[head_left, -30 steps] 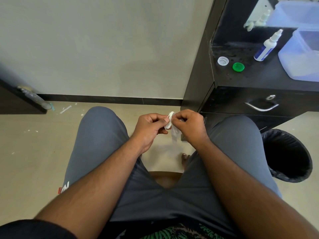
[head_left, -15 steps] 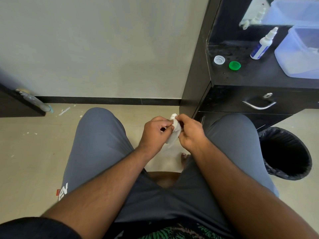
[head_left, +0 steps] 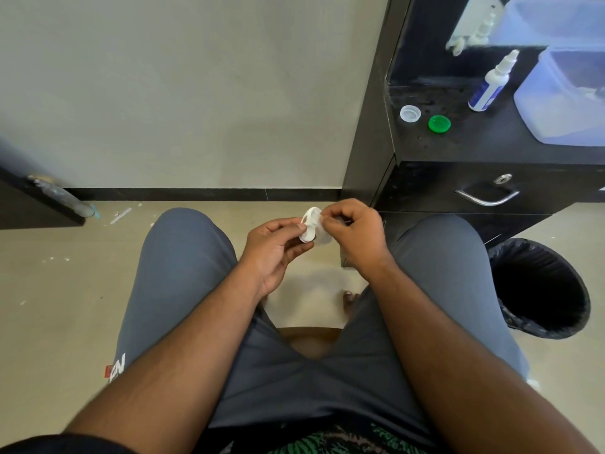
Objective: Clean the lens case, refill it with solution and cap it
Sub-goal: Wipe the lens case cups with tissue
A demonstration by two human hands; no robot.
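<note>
Over the lap: left hand [head_left: 278,244] grips case [head_left: 309,229], right hand [head_left: 352,229] pinches tissue [head_left: 324,238]; wiping underway. Caps [head_left: 439,123] off on worktop [head_left: 491,142]; refill and capping remain.

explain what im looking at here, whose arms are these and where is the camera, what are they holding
There is no machine here. A seated person wears a wide-angle camera on the head, so you look down over both forearms and the grey-clad knees.

The left hand pinches a small white plastic lens case. The right hand presses a thin white tissue against it, apparently wiping it.

On the black cabinet top to the right lie two loose caps, one clear white cap and one green cap. Beside them stand a white and blue solution bottle and a translucent plastic tub. A black lined waste bin stands on the floor.
</note>
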